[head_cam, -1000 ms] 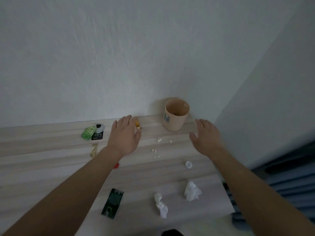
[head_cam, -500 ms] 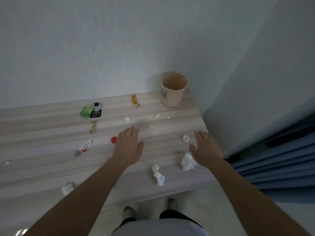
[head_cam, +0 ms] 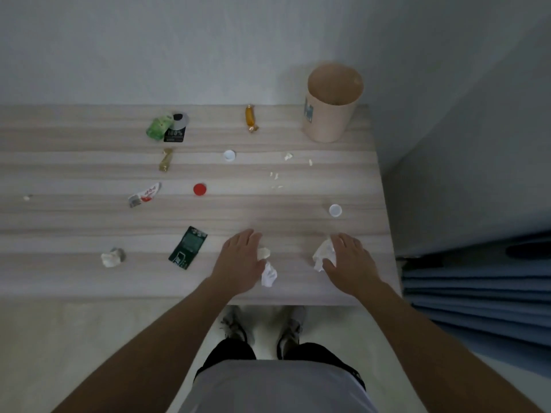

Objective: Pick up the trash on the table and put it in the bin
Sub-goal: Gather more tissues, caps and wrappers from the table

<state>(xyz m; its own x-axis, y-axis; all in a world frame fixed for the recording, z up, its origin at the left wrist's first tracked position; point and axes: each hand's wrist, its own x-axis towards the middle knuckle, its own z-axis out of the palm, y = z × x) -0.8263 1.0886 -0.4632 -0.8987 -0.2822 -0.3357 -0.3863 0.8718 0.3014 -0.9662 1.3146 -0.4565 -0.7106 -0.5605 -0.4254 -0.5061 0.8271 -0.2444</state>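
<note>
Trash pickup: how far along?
Barely started. Done: nothing visibly binned; the bin looks near empty. In hand: left hand and right hand each reach a crumpled tissue, neither lifted. Left: wrappers, the red cap, white caps, scraps, all on the table.

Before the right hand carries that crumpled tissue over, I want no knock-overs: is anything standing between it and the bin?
Nothing tall. Between the crumpled tissue at the right hand and the bin lie only a flat white bottle cap and small paper scraps on the table; lifted, it clears both.
</note>
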